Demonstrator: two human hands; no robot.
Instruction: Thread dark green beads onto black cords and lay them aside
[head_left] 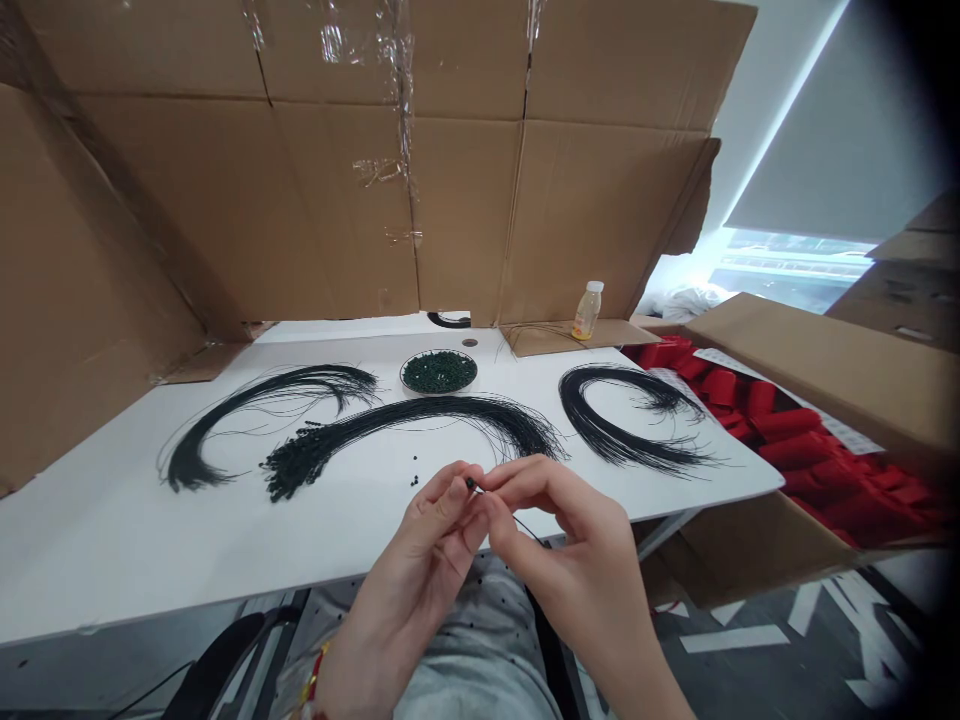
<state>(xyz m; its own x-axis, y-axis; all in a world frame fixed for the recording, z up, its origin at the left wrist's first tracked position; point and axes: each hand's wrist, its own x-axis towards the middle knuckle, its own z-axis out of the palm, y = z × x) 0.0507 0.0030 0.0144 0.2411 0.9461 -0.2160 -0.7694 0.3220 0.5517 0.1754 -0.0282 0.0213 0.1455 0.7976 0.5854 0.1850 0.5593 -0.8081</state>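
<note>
My left hand (429,560) pinches a small dark bead (470,483) between thumb and fingertips, just over the table's front edge. Close beside it, my right hand (574,545) has thumb and forefinger closed on a thin black cord (529,528). The cord's tip meets the bead; whether it passes through I cannot tell. Behind my hands lies a bundle of black cords (420,412) with dark beads (296,460) clustered at its left end. A few loose beads (415,480) rest on the white table left of my fingers. Farther back stands a round dish (405,385) full of dark green beads (439,371).
Curved bundles of black cord lie at left (206,430) and right (589,420) on the white table (135,540). Cardboard panels (322,210) wall the back and left. A small bottle (587,312) stands at back right. A carton (832,340) of red rolls (787,425) sits right.
</note>
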